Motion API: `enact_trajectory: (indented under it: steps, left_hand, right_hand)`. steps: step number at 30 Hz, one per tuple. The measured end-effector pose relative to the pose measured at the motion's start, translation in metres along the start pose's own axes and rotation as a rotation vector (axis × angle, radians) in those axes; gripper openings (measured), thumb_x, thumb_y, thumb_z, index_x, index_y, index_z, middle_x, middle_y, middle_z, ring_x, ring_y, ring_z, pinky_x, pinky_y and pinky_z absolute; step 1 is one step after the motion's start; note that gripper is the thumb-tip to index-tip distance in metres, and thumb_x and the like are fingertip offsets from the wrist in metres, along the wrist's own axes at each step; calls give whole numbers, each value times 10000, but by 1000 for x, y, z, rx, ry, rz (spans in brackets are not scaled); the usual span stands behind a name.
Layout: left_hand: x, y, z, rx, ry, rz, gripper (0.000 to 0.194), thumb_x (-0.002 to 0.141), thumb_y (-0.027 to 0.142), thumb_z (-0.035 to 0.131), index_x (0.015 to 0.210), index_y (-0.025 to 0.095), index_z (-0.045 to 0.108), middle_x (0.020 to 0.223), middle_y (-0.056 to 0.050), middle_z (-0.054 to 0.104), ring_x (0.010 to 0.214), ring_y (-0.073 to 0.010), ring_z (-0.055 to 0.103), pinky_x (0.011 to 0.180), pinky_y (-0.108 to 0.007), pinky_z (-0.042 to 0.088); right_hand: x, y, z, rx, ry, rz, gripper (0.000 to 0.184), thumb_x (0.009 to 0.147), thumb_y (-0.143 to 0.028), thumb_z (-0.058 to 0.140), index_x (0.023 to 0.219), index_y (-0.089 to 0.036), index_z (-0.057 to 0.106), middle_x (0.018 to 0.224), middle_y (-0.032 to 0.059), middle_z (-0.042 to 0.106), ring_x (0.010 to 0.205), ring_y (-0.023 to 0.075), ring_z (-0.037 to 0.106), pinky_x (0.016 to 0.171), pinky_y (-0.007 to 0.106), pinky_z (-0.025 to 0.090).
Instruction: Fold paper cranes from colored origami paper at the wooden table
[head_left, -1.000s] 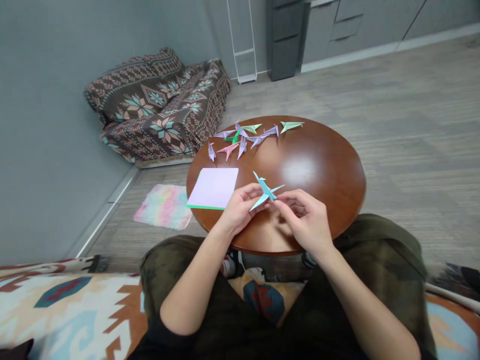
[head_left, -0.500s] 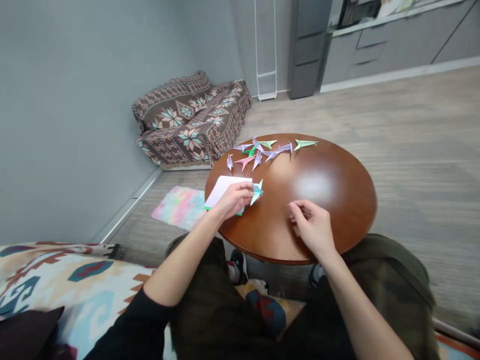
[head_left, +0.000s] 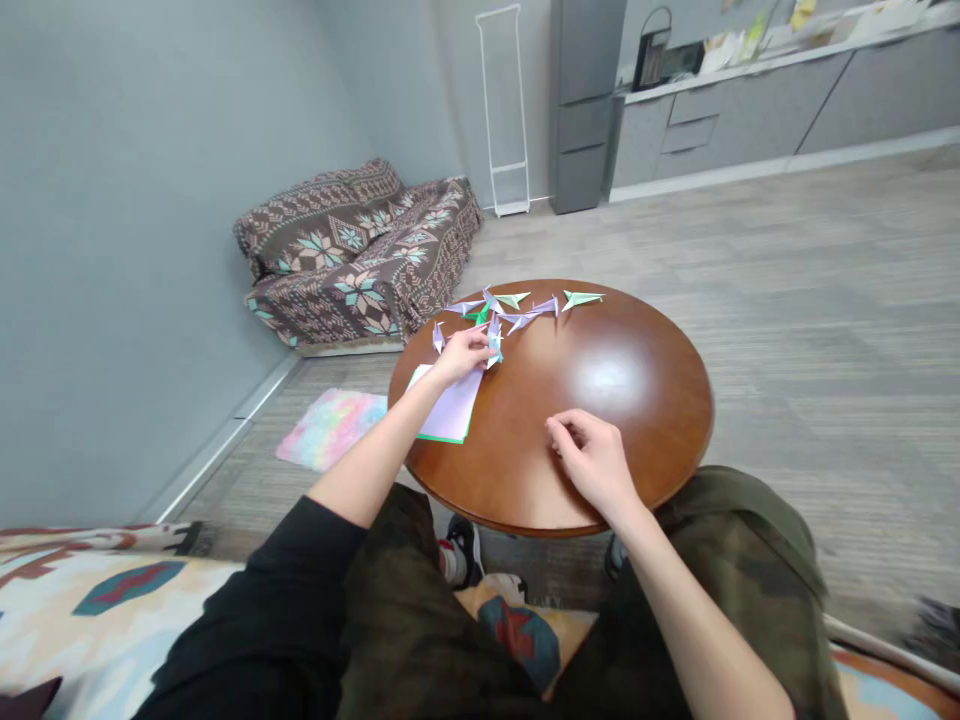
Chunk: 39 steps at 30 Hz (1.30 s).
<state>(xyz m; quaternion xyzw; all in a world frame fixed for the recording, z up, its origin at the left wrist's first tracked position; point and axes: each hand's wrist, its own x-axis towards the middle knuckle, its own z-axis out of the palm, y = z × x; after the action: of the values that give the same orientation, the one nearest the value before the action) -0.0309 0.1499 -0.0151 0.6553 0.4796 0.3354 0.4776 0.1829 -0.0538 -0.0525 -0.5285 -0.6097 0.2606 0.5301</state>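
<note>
Through the head camera I see the left hand (head_left: 465,354) stretched out over the left part of the worktop (head_left: 600,345). Its thumb and fingers pinch the blue bird (head_left: 496,343), which is left of the middle, toward the far edge. The fingers hide some of that bird, so I can't make out its whole shape, and I can't tell if it touches the wood. A purple bird (head_left: 493,325) is right behind it, and the two seem to blend together. The pink bird (head_left: 479,327) is nearly all covered by the left hand; I get only a thin strip of it.

The right hand (head_left: 589,452) is by the near edge. Its fingers are curled in, with the thumb and first finger close together. The palm is turned away, so I can't look inside.

The paper (head_left: 455,408) lies by the left edge, purple on top, with green peeking out below. The left arm (head_left: 375,462) blocks part of it from me.

Near the far edge I see a dark green bird (head_left: 481,316), pale green birds (head_left: 583,299) and more purple birds (head_left: 546,306). Some overlap, so they are hard to count.
</note>
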Motion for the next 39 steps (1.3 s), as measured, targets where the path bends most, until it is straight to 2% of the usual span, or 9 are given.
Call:
enact_trajectory:
  steps: [4,7,10,16,21,27,32,35,39]
  left_hand:
    - [22,-9,2,100,2,-66,343,970,363,703,1226,136,673,1220,-109,695,1028,-230,697,887,-419,611]
    - [33,-14,4,152,-12,-93,418,1001,383,658,1360,174,608,1361,-124,637,1163,-265,669,966,-491,598]
    - [39,-14,6,198,-11,-90,375,996,370,668,1303,157,638,1288,-117,670,1093,-244,690,921,-456,613]
    - [43,-8,9,278,48,-12,126,873,212,763,968,138,728,687,-6,669,623,-135,661,602,-246,573]
    - [40,-3,6,364,141,62,264,825,205,759,1083,156,738,685,-3,701,547,-121,632,558,-224,527]
    - [6,6,-15,556,225,163,258,869,200,638,1096,145,748,909,-71,793,714,-174,708,740,-297,575]
    - [-41,3,-22,787,140,189,170,806,238,737,958,207,807,1047,-79,821,1033,-300,750,1002,-390,536]
    - [-58,-4,-22,901,99,172,327,749,230,801,1076,215,814,1153,-113,806,1167,-378,711,1055,-437,509]
    - [-65,-9,-17,985,66,185,356,836,263,757,1183,188,781,1237,-139,773,1203,-367,689,1089,-449,485]
  right_hand:
    - [0,-1,0,-18,-12,2,288,985,-358,583,766,-207,694,703,46,723,612,196,649,623,312,493]
    - [1,-1,0,-25,-17,4,287,985,-359,580,768,-209,693,717,47,725,630,202,653,637,319,493]
    - [2,-1,0,-27,-20,10,286,988,-357,577,771,-210,691,725,48,728,639,203,657,642,320,494]
    - [2,-2,0,-27,-28,23,281,985,-354,582,771,-207,689,726,50,728,641,200,657,647,317,490]
    - [2,-1,-1,-21,-33,31,284,988,-358,579,780,-204,696,735,54,732,644,201,660,645,319,495]
    - [1,1,-1,-20,-37,32,285,989,-365,578,785,-207,700,734,54,731,648,204,658,645,322,493]
    - [-1,0,-1,-32,-45,19,290,987,-368,579,774,-209,696,720,53,723,643,205,642,642,324,477]
    - [-1,1,-2,-39,-48,16,294,993,-376,578,786,-208,701,728,56,727,645,206,647,638,322,481]
    - [-1,4,-1,-51,-52,20,296,994,-386,584,790,-208,702,727,55,731,634,203,651,625,317,488]
